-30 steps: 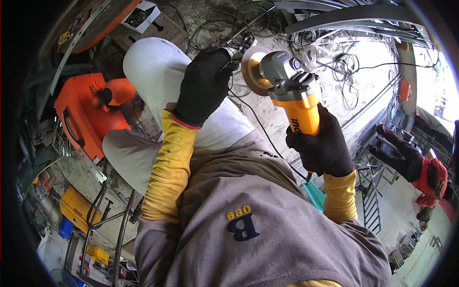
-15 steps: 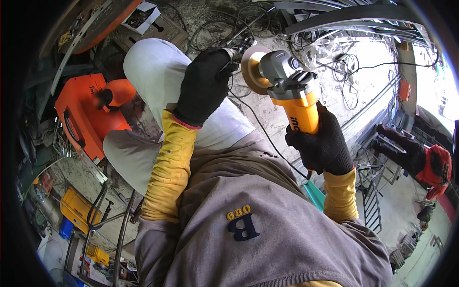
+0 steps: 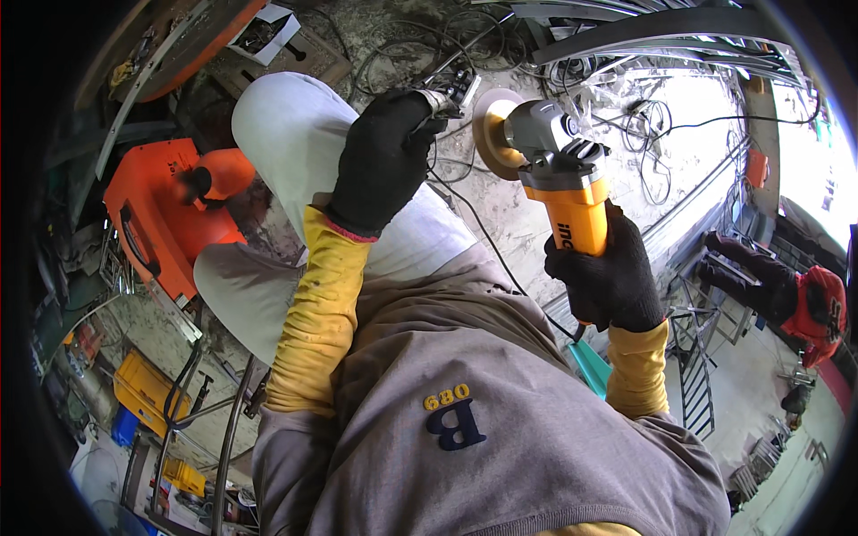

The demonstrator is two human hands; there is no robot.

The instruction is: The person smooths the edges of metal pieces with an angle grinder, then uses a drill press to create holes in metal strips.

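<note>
My right hand [image 3: 615, 279], in a black knitted glove, is wrapped round the yellow body of an angle grinder [image 3: 576, 214]. The grinder's tan round disc [image 3: 492, 134] points toward my left hand. My left hand [image 3: 382, 161], also gloved in black, is closed on a small metal fitting [image 3: 458, 93] that sticks out past the fingers; its exact kind is unclear. A gap shows between disc and fitting. My left wrist lies over my light-coloured trouser leg [image 3: 299, 121]. The grinder's dark cord [image 3: 487, 239] appears to run below the tool.
An orange machine [image 3: 165, 214] stands at the left. Loose black cables [image 3: 393, 54] lie on the dusty floor ahead. Curved metal strips [image 3: 661, 46] are piled at the far right. Another person in red [image 3: 815, 308] is at the right. A yellow toolbox [image 3: 147, 389] sits lower left.
The grinder and my right hand have moved a little to the right, widening the gap to the metal fitting. The fitting has turned slightly in my left hand, which otherwise stays put.
</note>
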